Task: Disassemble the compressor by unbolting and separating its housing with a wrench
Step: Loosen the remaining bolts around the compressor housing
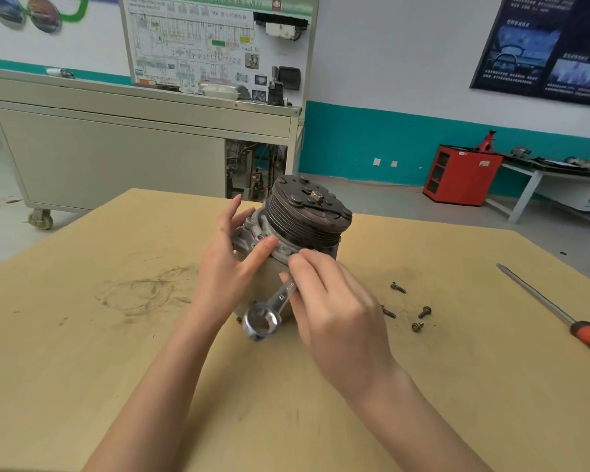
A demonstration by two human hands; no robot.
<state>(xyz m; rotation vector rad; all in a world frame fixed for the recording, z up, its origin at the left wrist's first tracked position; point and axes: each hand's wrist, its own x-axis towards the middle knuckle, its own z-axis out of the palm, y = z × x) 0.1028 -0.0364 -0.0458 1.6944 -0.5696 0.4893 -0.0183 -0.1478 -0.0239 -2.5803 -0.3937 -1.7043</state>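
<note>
Compressor (307,212) half-hidden; right hand (334,308) pinches wrench (269,311), hiding its head; left hand (225,264) splayed.

Bare forearms (157,386), bare left hand (225,264) and right hand (338,318)

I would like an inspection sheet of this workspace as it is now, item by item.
Surface: tan table, scuffed with dark marks on its left part.
Job's things: compressor, pulley end up; wrench held at its housing, far end hidden, ring end free.
Clutter: four loose bolts and a screwdriver, right of the compressor.
Hands: left hand open, thumb on the housing; right hand pinches the wrench.
Cables: none on the table; wiring in the open bay of the cart behind.
Surroundings: diagram board on the wheeled cart, red cabinet, wall posters.
</note>
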